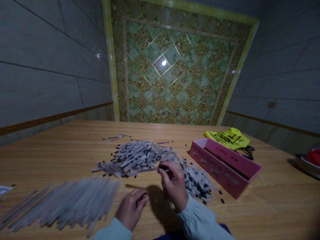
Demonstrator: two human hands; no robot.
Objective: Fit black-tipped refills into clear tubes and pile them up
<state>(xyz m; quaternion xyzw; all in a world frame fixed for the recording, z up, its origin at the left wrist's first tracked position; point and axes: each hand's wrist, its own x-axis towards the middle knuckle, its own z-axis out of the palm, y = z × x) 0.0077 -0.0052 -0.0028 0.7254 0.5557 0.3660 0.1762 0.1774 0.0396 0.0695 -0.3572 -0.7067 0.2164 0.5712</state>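
Observation:
My right hand point(174, 184) is closed, with thumb and forefinger pinched at the near edge of a heap of thin clear tubes with dark ends point(140, 156). A thin tube point(148, 171) runs to its fingertips, and slim dark shapes show under its palm. Lower and to the left, my left hand point(133, 207) is closed too, thumb against forefinger; what it pinches is too small to make out. Left of it lies a broad row of long clear tubes point(82, 200), side by side. Beside my right hand is a second heap of dark-ended tubes point(197, 180).
A long pink open box point(225, 166) stands at the right, with a yellow bag point(228, 138) behind it. Small black caps point(222, 201) lie loose near the box. A bowl with something red point(313, 161) sits at the far right edge. Tiled walls surround the wooden table point(280, 206).

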